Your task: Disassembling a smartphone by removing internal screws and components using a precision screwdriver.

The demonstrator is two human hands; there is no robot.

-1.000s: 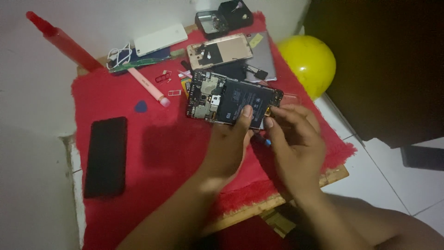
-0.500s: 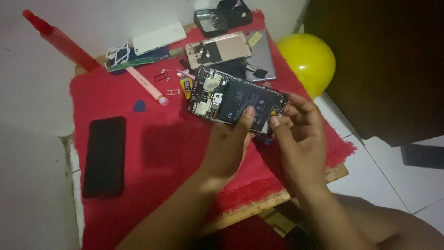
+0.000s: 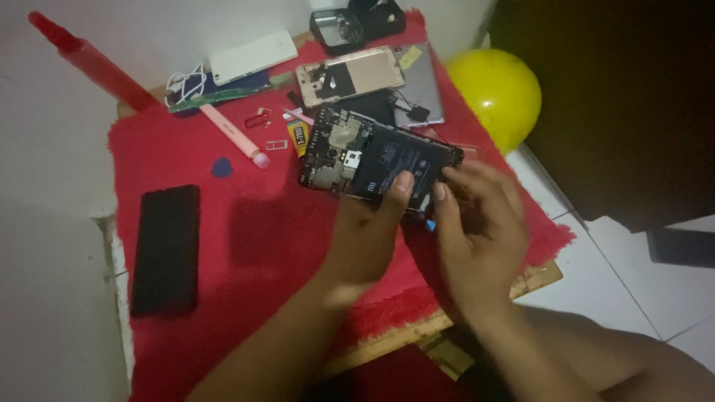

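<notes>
Two hands: both are working over one opened black smartphone with its back cover off, its dark battery and circuit board showing.
Surface: a fluffy red cloth is covering a low wooden desk, whose pale edge is showing at the lower right.
Room: a white wall is running along the left and top; a white tiled floor is lying to the right, beside a dark cabinet front.
Phone position: the opened phone is sitting tilted near the middle of the cloth, its lower edge raised by the hands.
Left hand: its fingers are closed around the phone's lower edge, the thumb pressing on the battery.
Right hand: its fingers are narrowly pinched at the phone's right lower corner; a small blue tool tip is peeking out beneath them, and whether they are gripping it I cannot tell.
Left of the phone: a flat black glass screen panel is lying well apart, with a small blue triangular pick and a slim pink pen-shaped tool between.
Behind the phone: a gold metal phone frame, a grey phone back and a white rectangular power bank are crowding the far edge.
Off the desk: a red plastic bottle is leaning at the upper left; a yellow ball is resting near the right corner.
</notes>
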